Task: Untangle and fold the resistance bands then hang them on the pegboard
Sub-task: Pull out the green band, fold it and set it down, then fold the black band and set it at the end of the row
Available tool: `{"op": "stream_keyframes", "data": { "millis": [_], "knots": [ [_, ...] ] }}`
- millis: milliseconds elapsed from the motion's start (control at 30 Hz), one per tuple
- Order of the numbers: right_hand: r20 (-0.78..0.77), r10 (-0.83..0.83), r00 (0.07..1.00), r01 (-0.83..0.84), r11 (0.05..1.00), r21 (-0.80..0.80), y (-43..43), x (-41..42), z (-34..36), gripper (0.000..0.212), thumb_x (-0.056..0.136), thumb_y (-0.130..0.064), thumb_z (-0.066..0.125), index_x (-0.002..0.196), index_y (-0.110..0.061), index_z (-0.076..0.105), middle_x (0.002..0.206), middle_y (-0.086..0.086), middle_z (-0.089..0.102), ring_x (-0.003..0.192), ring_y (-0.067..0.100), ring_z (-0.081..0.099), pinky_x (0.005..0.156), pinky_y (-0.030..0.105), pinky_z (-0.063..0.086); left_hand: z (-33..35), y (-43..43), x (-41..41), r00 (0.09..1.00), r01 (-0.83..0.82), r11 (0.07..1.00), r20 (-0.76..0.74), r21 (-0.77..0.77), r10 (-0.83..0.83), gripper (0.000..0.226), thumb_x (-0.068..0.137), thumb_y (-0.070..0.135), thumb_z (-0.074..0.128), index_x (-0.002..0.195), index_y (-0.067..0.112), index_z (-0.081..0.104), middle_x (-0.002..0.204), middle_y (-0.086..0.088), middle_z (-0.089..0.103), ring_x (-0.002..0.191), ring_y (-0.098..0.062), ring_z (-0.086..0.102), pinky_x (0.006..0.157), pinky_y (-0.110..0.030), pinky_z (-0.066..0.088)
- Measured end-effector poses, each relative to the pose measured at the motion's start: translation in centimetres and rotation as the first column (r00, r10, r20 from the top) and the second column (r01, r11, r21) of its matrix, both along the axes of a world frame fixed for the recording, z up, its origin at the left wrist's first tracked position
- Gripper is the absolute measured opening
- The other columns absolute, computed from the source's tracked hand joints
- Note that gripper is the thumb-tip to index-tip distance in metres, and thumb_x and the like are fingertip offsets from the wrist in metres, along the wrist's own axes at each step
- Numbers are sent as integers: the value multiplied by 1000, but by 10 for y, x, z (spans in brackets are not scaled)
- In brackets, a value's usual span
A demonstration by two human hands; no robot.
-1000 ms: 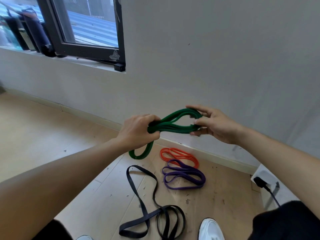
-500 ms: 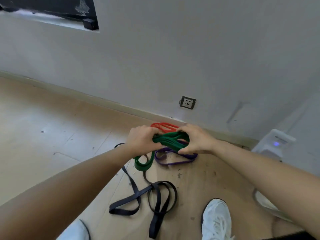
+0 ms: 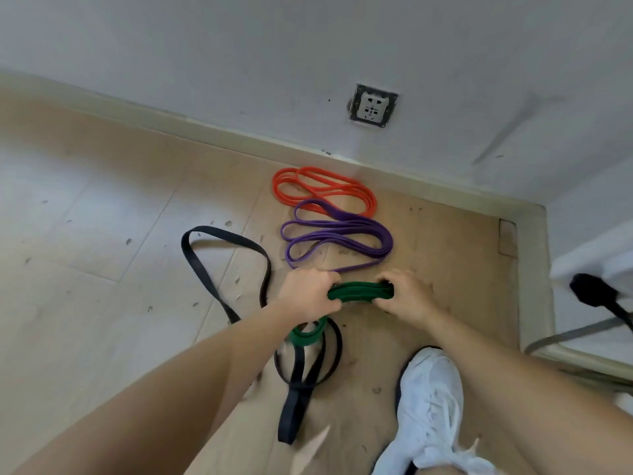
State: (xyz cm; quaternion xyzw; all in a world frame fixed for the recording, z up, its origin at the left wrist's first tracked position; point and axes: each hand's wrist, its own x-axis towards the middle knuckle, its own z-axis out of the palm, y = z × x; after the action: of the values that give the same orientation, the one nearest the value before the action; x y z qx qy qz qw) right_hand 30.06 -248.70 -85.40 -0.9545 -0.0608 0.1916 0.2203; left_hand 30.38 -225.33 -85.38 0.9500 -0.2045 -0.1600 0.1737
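Both hands low over floor (image 3: 102, 234). Left hand (image 3: 310, 296) and right hand (image 3: 404, 296) each curled round one end of folded green band (image 3: 359, 292). Purple band (image 3: 337, 236), orange band (image 3: 323, 188) folded by wall; black band (image 3: 226, 269) loose, left.

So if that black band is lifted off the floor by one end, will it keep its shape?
Probably not: the black band lies in loose, sprawling curves flat on the floor, so it would likely dangle limp. Its lower loops cross one another, so they may snag while lifting. It looks thin and flat, so probably light.
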Motion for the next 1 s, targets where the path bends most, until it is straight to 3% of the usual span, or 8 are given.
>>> {"op": "stream_keyframes", "data": {
  "millis": [167, 267, 367, 500, 667, 800, 867, 1000],
  "knots": [
    [-6, -50, 999, 50, 999, 5, -9, 7, -28, 36, 82, -27, 78, 115, -19, 70, 105, 0, 65, 105, 23, 54, 89, 39, 46, -34, -6, 15, 999, -39, 999, -12, 28, 40, 56, 82, 62, 62, 128, 28, 63, 117, 3, 69, 112, -23, 59, 97, -40, 43],
    [35, -58, 998, 58, 998, -11, -8, 11, -35, 40, 81, -29, 78, 118, -18, 68, 108, 3, 64, 107, 25, 54, 88, 38, 45, -44, 7, 7, 999, -49, 996, -26, -75, 47, 81, 73, 76, 61, 137, 27, 56, 132, 4, 62, 123, -20, 52, 104, -42, 42],
    [55, -38, 998, 41, 997, -62, -8, 7, -41, 48, 80, -36, 79, 122, -18, 65, 110, 2, 62, 107, 26, 51, 87, 35, 41, -47, 33, -18, 997, -66, 969, 30, -239, 75, 85, 75, 70, 68, 145, 24, 50, 140, 4, 54, 131, -17, 45, 110, -38, 40],
    [65, -27, 998, 33, 995, -96, -8, 2, -43, 56, 80, -47, 78, 126, -20, 62, 113, 1, 61, 108, 26, 49, 88, 36, 41, -43, 73, -58, 955, -268, 884, 16, -382, 296, 76, 79, 55, 75, 142, 19, 52, 136, 1, 53, 128, -13, 45, 105, -26, 36],
    [41, -17, 999, 21, 993, -113, -6, 7, -35, 51, 82, -45, 78, 123, -17, 65, 113, 6, 63, 110, 29, 52, 84, 33, 38, -47, 108, -91, 981, -93, 994, -173, -55, 82, 97, 75, 75, 61, 155, 28, 33, 150, 7, 49, 144, -17, 32, 115, -42, 28],
    [52, -29, 998, 35, 991, -128, -2, 6, -31, 45, 83, -45, 76, 117, -18, 65, 110, 6, 62, 108, 30, 53, 77, 29, 30, -44, 111, -98, 992, -38, 996, -117, 86, 48, 57, 84, 40, 70, 138, 28, 55, 127, 6, 66, 123, -22, 49, 95, -36, 37],
    [55, -38, 998, 45, 990, -130, 1, 5, -29, 43, 82, -43, 78, 114, -17, 66, 109, 8, 63, 107, 31, 54, 76, 29, 30, -36, 115, -103, 982, -24, 996, -187, 91, 41, 43, 84, 23, 64, 127, 29, 64, 114, 7, 69, 114, -21, 52, 87, -33, 35],
    [53, -64, 997, 71, 988, -140, 4, 4, -27, 40, 81, -43, 78, 109, -17, 66, 109, 6, 63, 106, 30, 56, 74, 30, 31, -23, 142, -113, 929, 193, 966, -349, 174, -123, 25, 88, 28, 64, 111, 34, 70, 106, 10, 70, 109, -21, 56, 87, -33, 39]
  ]
}}
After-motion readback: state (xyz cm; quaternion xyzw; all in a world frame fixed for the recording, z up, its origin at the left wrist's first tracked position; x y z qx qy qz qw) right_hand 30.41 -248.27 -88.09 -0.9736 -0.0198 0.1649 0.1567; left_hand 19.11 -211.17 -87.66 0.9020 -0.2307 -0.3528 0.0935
